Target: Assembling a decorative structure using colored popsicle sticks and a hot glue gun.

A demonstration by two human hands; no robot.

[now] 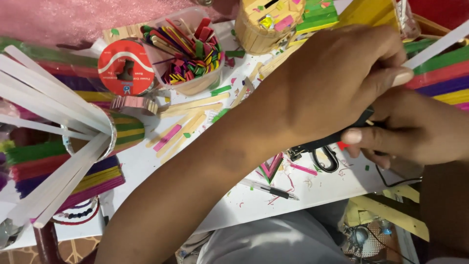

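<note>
Worktop (254,200) lies littered with coloured craft sticks. Left hand (337,83) crosses over, fingers (398,78) pinching a white strip (439,46). Right hand (415,129) grips a black glue gun (337,139) just below. Clear tub (188,51) stands behind.

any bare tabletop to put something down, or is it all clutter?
Little. Barest patch of the white table: near edge, between the left forearm and the black pen, though flecked with scraps. Crowded elsewhere: tub of coloured sticks, red tape roll, loose plain sticks, cup of white strips, black scissors under the hands.
</note>
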